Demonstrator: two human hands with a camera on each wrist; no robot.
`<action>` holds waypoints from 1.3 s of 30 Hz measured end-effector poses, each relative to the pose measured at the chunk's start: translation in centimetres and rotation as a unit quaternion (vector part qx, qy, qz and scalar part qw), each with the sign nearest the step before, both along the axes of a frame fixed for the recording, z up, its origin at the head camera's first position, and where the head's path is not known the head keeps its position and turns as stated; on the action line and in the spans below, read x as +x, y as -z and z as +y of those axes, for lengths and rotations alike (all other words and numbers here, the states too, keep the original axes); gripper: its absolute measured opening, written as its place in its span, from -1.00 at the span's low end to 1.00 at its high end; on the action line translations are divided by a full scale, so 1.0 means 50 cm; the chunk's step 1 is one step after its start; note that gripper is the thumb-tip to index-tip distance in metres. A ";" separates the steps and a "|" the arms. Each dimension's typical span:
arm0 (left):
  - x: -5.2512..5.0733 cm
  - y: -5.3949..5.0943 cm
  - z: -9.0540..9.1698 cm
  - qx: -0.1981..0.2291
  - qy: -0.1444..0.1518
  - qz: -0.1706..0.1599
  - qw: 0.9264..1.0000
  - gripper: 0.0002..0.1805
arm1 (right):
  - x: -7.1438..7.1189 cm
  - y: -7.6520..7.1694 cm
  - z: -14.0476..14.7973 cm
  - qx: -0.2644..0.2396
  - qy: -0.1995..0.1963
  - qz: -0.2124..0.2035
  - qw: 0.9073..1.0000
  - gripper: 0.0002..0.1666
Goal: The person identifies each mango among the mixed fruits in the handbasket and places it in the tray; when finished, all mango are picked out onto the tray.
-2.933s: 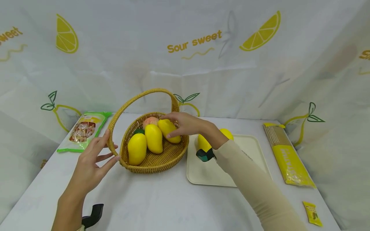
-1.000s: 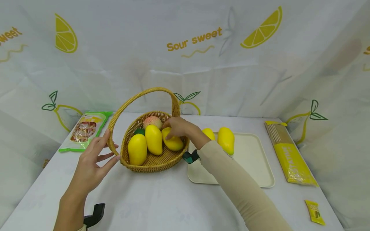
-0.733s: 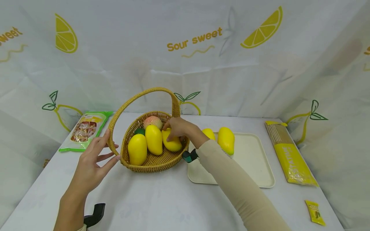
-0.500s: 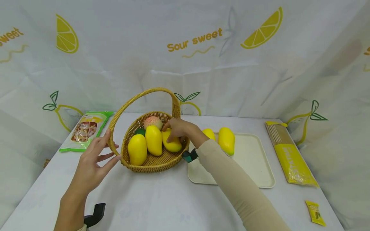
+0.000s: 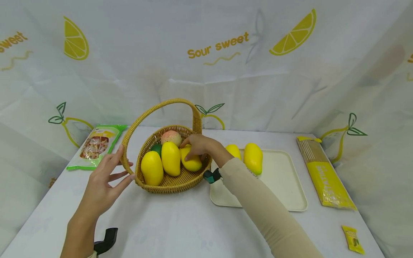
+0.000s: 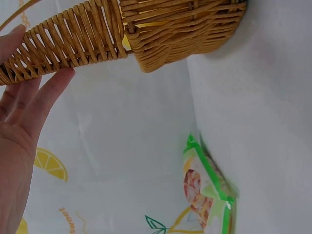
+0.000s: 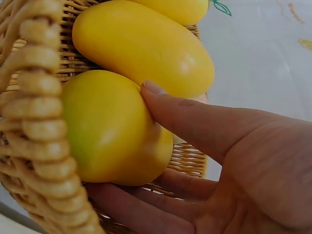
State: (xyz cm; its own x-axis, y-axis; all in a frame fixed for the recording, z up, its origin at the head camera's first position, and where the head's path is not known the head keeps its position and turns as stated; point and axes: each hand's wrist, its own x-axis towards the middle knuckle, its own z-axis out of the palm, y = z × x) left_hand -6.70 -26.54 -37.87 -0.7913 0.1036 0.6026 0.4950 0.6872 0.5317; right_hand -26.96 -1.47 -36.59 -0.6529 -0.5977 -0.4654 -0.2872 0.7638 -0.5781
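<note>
A wicker basket (image 5: 175,188) stands left of centre on the white table. My left hand (image 5: 103,182) holds the foot of its arched handle (image 5: 155,109) between thumb and fingers; the left wrist view shows the woven handle (image 6: 78,36) between them. Inside the basket's right side, my right hand (image 5: 202,145) has its thumb and fingers around a yellow mango (image 7: 112,126), partly covering it in the head view. Two more mangoes, one at left (image 5: 152,168) and a middle mango (image 5: 171,159), lie beside it. Behind them are a peach-like pink fruit (image 5: 171,137) and a partly hidden green fruit (image 5: 156,148).
Right of the basket, a cream tray (image 5: 280,193) bears two mangoes, one (image 5: 253,157) fully seen. A green-edged snack bag (image 5: 95,147) lies far left. At right are a yellow noodle packet (image 5: 327,179) and a small yellow sachet (image 5: 353,239).
Since the earliest frame, my right hand and its mango have moved down toward the basket's right front. The left and middle mangoes have shifted slightly, baring more green fruit. My left hand stays on the handle.
</note>
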 end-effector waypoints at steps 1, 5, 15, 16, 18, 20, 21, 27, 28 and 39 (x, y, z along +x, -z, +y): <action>0.000 0.000 0.000 -0.001 -0.001 -0.002 1.000 -0.07 | 0.000 0.001 0.001 -0.002 0.001 -0.001 1.000 -0.31; 0.001 0.002 0.002 -0.002 -0.002 -0.004 1.000 0.05 | 0.001 0.001 0.007 -0.005 -0.005 0.004 1.000 -0.32; -0.001 0.007 0.003 0.019 0.001 0.007 1.000 -0.10 | 0.006 -0.022 0.024 -0.027 -0.025 0.035 0.999 -0.31; -0.001 0.008 0.002 0.019 0.002 0.009 1.000 -0.09 | 0.006 -0.025 0.025 -0.029 -0.026 0.036 0.999 -0.31; -0.002 0.007 0.002 0.016 0.001 0.010 1.000 -0.09 | 0.007 -0.031 0.026 -0.031 -0.026 0.042 0.998 -0.31; -0.002 0.005 0.002 0.013 0.000 0.011 1.000 -0.11 | 0.010 -0.039 0.028 -0.030 -0.023 0.046 0.998 -0.31; -0.003 0.005 0.002 0.012 0.000 0.012 1.000 -0.10 | 0.012 -0.043 0.029 -0.030 -0.022 0.049 0.998 -0.31; -0.004 0.004 0.001 0.007 0.002 0.007 1.000 -0.08 | 0.017 -0.065 0.047 -0.041 -0.027 0.065 0.997 -0.31; -0.003 0.004 0.000 0.006 0.002 0.006 1.000 -0.08 | 0.017 -0.068 0.050 -0.042 -0.029 0.066 0.996 -0.31; -0.003 0.005 -0.003 0.013 0.009 0.008 1.000 -0.09 | 0.025 -0.113 0.105 -0.108 -0.049 0.072 0.990 -0.28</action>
State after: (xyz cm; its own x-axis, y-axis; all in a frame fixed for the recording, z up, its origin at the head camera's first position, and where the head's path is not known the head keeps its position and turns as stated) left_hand -6.85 -26.67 -38.12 -0.7793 0.1019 0.6184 0.5163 0.6637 0.5413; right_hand -25.69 3.76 -30.96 -0.6369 -0.7370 -0.2261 -0.4455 0.5912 -0.6723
